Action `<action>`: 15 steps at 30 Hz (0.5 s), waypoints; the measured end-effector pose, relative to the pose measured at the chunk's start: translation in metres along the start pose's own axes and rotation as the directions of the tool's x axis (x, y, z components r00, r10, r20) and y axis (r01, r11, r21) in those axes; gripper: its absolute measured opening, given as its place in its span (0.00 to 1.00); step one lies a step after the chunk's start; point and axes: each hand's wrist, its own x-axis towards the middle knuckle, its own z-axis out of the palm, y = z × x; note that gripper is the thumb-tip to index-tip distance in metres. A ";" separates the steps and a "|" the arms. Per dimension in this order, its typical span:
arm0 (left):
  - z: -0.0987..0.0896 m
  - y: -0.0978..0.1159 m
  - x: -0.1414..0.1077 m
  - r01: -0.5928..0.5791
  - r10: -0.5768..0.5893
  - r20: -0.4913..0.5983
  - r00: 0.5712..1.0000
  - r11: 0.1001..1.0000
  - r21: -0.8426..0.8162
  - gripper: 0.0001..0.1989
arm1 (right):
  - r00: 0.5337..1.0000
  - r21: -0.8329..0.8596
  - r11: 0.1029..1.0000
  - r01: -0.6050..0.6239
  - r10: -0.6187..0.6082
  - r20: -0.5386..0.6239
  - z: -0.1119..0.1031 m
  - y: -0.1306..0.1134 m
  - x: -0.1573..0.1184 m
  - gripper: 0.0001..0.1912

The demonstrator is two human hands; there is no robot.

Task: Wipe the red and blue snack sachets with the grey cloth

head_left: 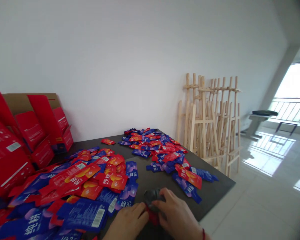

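Note:
Near the front edge of the dark table, both hands meet over a small red packet [153,216] and a dark grey, shiny, crumpled thing [151,196] at its top end. My left hand [130,220] pinches the packet's left side with thumb and forefinger. My right hand [175,213] is curled over the dark grey thing from the right, its fingertips bent down on it. What the dark thing is, and whether it sits inside the packet, I cannot make out. Blue and red pouches [85,213] with white lettering lie heaped left of my hands.
Red cardboard boxes [42,156], some with flaps up, stand at the left. A second pile of red and blue pouches [162,153] spreads along the table's [150,180] right and far side. Wooden easels [205,123] lean by the white wall beyond the right edge.

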 end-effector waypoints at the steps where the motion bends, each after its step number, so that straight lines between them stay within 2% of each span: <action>1: 0.001 0.000 0.000 -0.024 0.023 0.033 0.999 0.999 0.035 0.10 | 0.998 -0.020 0.999 0.039 -0.038 0.049 0.006 -0.007 0.000 0.17; 3: 0.003 -0.001 0.001 -0.057 0.050 0.088 0.995 0.995 0.082 0.08 | 0.992 -0.070 0.995 0.074 -0.067 0.105 0.014 -0.013 -0.001 0.14; 5: 0.006 -0.004 0.003 -0.060 0.049 0.106 0.993 0.992 0.110 0.07 | 0.994 -0.104 0.993 0.052 -0.042 0.102 0.017 -0.011 0.000 0.13; 10: 0.008 -0.005 0.004 -0.038 0.026 0.104 0.994 0.992 0.120 0.11 | 0.991 -0.100 0.986 -0.135 0.135 -0.007 0.014 0.021 -0.001 0.18; 13: 0.004 -0.009 0.003 0.034 -0.038 0.070 0.997 0.998 0.050 0.14 | 0.972 -0.056 0.971 -0.232 0.229 -0.062 0.014 0.040 -0.002 0.18; 15: -0.005 -0.018 0.001 0.127 -0.127 -0.015 0.992 0.992 -0.014 0.13 | 0.960 -0.029 0.963 -0.267 0.264 -0.094 0.016 0.047 -0.003 0.17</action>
